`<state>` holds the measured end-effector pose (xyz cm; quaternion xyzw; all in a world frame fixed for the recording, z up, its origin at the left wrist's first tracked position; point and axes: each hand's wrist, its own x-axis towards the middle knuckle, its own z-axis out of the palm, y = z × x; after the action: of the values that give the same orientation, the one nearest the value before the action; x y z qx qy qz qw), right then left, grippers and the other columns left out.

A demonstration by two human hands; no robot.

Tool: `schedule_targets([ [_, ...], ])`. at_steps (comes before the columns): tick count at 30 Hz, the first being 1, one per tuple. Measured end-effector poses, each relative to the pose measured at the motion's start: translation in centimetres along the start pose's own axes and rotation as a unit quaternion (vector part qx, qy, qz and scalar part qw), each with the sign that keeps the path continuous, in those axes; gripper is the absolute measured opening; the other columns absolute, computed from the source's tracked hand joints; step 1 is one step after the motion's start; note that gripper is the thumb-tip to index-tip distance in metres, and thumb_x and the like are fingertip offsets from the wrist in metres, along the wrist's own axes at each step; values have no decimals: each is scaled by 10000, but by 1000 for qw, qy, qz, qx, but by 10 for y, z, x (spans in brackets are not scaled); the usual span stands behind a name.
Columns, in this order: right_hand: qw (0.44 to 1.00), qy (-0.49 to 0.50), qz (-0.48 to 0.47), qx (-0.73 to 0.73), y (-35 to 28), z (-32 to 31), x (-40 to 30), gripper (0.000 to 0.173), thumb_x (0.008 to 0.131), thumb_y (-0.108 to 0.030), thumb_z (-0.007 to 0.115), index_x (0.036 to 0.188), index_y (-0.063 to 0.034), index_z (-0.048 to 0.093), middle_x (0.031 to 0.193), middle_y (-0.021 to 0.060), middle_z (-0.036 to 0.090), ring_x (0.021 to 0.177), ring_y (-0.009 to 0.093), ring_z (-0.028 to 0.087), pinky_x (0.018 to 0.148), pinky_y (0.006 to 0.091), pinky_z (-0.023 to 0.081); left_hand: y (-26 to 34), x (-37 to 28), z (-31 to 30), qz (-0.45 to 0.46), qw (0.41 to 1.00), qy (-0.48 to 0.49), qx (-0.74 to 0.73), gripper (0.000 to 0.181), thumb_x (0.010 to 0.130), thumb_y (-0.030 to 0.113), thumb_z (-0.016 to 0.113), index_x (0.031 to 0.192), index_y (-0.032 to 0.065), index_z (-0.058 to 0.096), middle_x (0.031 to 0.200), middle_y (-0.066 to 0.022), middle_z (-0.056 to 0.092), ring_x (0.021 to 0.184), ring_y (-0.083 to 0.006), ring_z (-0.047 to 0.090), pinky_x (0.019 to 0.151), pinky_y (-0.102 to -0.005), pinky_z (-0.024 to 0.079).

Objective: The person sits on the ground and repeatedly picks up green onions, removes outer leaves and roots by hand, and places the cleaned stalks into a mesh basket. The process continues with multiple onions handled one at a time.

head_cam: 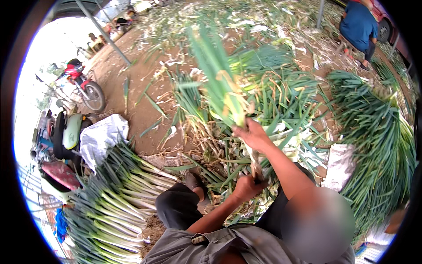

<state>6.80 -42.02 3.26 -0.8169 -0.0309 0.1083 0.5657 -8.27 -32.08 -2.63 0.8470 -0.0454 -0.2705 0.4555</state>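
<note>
Upright in front of my body stands a leek (211, 72) with flat green leaves and some yellowed outer ones, slightly blurred. My right hand (252, 133) is closed around it where the leaves meet the pale stalk. Lower down, my left hand (249, 187) grips the dirty lower end of the same stalk; its roots are mostly hidden. Past my hands lies a loose heap of untrimmed leeks (280, 89), some with dry brown leaves. Beside my left knee, clean leeks (125, 204) lie in a pile, white stalks towards me.
A large leek pile (372, 138) lies at right, beside a pale sack (339, 166). At left are a silvery sheet (104, 137), a parked scooter (71, 132) and a red motorcycle (84, 84). Another person in blue (359, 28) sits upper right. Metal poles (105, 34) stand around; leaf scraps litter the soil.
</note>
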Motion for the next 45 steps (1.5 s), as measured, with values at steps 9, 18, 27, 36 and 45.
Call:
schedule_targets([
  [9, 969, 54, -39, 239, -17, 39, -1, 225, 1023, -212, 566, 1097, -16, 651, 893, 39, 663, 815, 153, 622, 772, 335, 512, 5, 14, -201, 97, 940, 172, -279, 434, 867, 354, 787, 1098, 3, 679, 935, -49, 697, 782, -115, 616, 680, -289, 505],
  [18, 955, 70, -271, -104, -15, 82, 9, 196, 1007, -164, 510, 984, 3, 611, 783, 216, 642, 676, 407, 615, 608, 437, 460, 11, 47, -196, 201, 756, 289, -552, 358, 899, 100, 740, 1207, -43, 628, 1136, -108, 692, 1018, -195, 632, 912, -361, 497],
  [27, 931, 147, -174, -286, 11, 56, 36, 190, 914, -175, 606, 1012, -13, 612, 791, 247, 662, 730, 447, 652, 639, 494, 536, -36, 33, -267, 161, 578, 538, -592, 535, 908, 144, 740, 1360, -36, 516, 1261, -135, 617, 1135, -267, 576, 1013, -417, 449],
  [36, 864, 15, 190, -465, 131, -137, 20, 543, 846, -421, 665, 1168, 16, 652, 1148, 254, 658, 1067, 409, 642, 910, 471, 510, -88, -29, -340, 254, 533, 519, -619, 385, 961, 252, 654, 1204, -29, 554, 962, -175, 668, 870, -321, 668, 858, -505, 566],
  [45, 980, -178, 45, -72, -24, 8, -21, 705, 962, -475, 619, 1491, -58, 412, 1414, 191, 553, 1223, 291, 601, 1082, 425, 447, 8, 31, -245, 173, 648, 290, -683, 646, 936, 745, 382, 786, 130, 510, 558, -55, 474, 548, -268, 513, 593, -419, 427],
])
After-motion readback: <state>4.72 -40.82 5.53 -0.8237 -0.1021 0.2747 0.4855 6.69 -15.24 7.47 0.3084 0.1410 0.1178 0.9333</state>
